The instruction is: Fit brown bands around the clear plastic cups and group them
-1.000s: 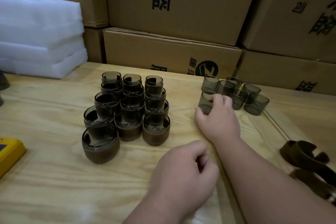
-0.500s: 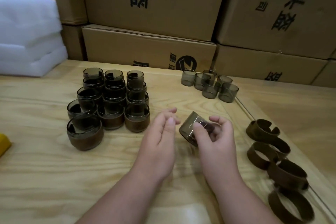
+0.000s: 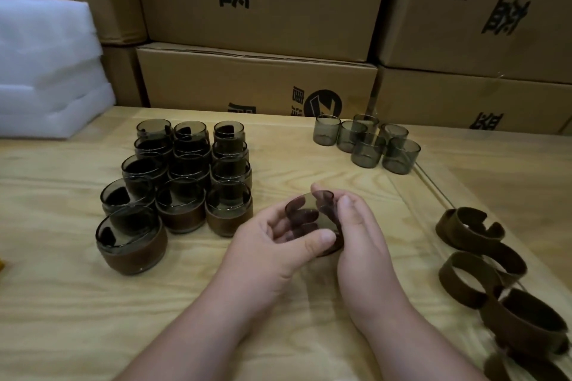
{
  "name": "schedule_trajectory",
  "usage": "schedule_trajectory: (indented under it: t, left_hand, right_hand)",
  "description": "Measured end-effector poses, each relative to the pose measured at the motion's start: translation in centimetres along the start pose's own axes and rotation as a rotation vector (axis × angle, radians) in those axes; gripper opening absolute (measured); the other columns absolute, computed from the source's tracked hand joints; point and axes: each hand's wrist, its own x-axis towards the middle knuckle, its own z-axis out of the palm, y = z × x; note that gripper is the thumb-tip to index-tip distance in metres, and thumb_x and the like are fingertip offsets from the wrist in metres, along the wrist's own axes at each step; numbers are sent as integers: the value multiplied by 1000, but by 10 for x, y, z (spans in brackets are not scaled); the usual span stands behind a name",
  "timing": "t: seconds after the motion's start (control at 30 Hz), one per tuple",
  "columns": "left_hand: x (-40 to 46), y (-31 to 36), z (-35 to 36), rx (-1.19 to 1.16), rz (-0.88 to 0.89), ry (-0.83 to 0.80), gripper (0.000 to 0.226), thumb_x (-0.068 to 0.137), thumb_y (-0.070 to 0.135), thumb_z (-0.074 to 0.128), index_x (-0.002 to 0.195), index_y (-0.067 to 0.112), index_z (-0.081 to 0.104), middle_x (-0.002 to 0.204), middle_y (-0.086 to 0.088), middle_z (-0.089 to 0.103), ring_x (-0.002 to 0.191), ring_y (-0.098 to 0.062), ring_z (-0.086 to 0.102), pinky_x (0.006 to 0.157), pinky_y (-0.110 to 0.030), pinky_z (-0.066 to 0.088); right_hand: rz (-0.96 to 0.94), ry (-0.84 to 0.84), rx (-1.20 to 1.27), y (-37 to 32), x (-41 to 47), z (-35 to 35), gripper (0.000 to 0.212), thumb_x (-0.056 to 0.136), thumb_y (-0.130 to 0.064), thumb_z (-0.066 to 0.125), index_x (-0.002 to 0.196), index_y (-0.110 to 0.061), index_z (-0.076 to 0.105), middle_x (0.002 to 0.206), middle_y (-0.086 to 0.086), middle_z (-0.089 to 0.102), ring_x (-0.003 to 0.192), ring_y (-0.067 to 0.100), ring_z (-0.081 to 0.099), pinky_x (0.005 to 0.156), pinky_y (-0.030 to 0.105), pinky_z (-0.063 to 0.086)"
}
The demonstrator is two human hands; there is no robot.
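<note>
From the head view, a bare cup [image 3: 312, 219] is held tilted above the table [image 3: 62, 303], between both hands, near the middle of the frame. The left hand [image 3: 269, 244] is curled under and around it: its thumb is laid across the cup's lower right edge, and its fingers are seen through the tinted wall. The right hand [image 3: 359, 226] is pressed against the cup's right side, with its fingers curled around the wall and one fingertip resting over the rim at the top.

To the left, a block of banded cups [image 3: 185, 179] is grouped in rows, touching one another; the nearest one [image 3: 131, 240] sits at the front left corner, tilted. At the back right, a small cluster of bare cups [image 3: 368, 142] stands upright, well apart from the banded group. Along the right edge, several brown bands [image 3: 483, 266] are laid in an overlapping line, open ends showing.

Cardboard boxes [image 3: 257, 77] with black print are stacked behind the table. White foam [image 3: 46, 71] is piled at the back left.
</note>
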Motion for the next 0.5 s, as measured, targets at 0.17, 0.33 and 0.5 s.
schedule_trajectory:
  t: [0.17, 0.33, 0.5]
  left_hand:
    - [1, -4, 6, -31, 99, 61, 80, 60, 4, 91, 131, 25, 60, 120, 1, 75, 109, -20, 74, 84, -25, 60]
    - [2, -4, 8, 97, 145, 56, 74, 68, 3, 82, 130, 38, 61, 120, 7, 75, 108, -20, 75, 93, -36, 59]
    - [-3, -7, 12, 271, 193, 47, 70, 69, 0, 65, 116, 52, 65, 110, 15, 77, 92, -7, 76, 74, -17, 56]
  right_hand:
    - [-29, -53, 76, 1, 3, -3, 41, 87, -34, 58, 121, -11, 62, 98, -14, 76, 87, -1, 72, 71, 15, 54]
    - [-42, -172, -7, 5, 9, -5, 47, 73, -35, 78, 117, -26, 66, 112, -6, 75, 101, 10, 72, 80, 22, 56]
    - [-54, -134, -85, 3, 9, -3, 47, 63, -32, 88, 105, -24, 71, 100, 1, 77, 92, 17, 75, 78, 30, 60]
